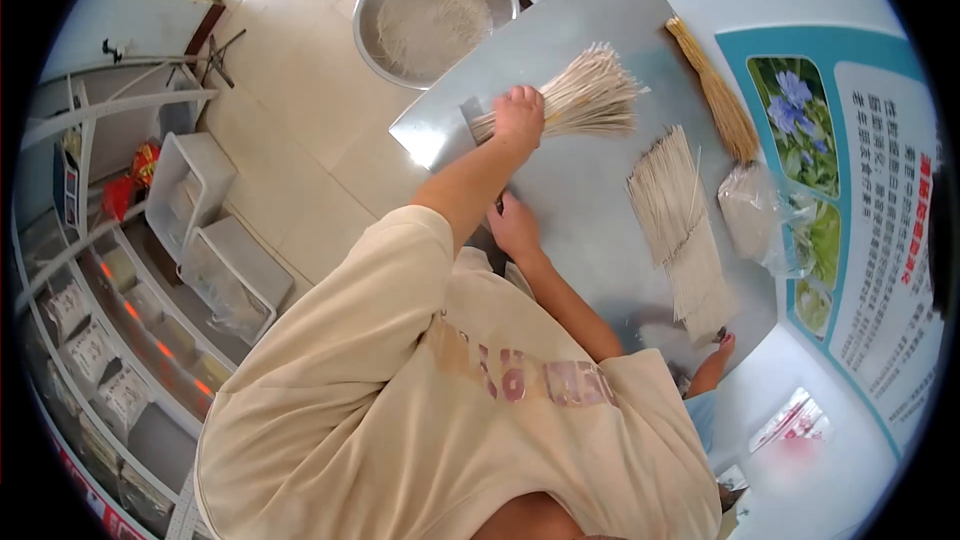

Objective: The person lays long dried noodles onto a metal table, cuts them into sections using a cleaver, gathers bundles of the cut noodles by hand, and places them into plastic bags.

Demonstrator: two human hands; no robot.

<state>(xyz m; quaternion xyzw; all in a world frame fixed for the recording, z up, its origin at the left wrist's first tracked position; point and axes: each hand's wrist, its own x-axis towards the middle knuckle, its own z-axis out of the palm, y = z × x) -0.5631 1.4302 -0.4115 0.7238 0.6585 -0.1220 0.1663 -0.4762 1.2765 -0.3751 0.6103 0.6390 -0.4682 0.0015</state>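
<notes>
And here's the left hand [519, 117], above the centre of the frame, closed firmly around a thick bundle of pale strands [592, 92] near its narrow end. The strands flare toward the upper right, lying along the metal table [585, 240]. Below it, close to the table's near edge, is the right hand [515, 226], fingers curled beside a small dark thing; whether it is gripping that cannot be told. So the step in hand looks like gathering or steadying this bundle, a one-handed hold with the other hand close by. The next move calls for keeping that squeeze even, as the splayed ends look loose enough to spread or snap under a rough push. Right of centre, more strands [668, 198] lie in a flatter spread, running down toward a tighter stack [703, 285]. At that stack's lower end, another person's hand [713, 364] reaches in, right by a small dark object. Toward the upper right rests a tan brush-like bundle [715, 90], with a clear plastic bag [765, 215] just below it. And up at the top, beyond the table's edge, sits a wide metal bowl [363, 35] with pale, crumbly-looking stuff inside.
</notes>
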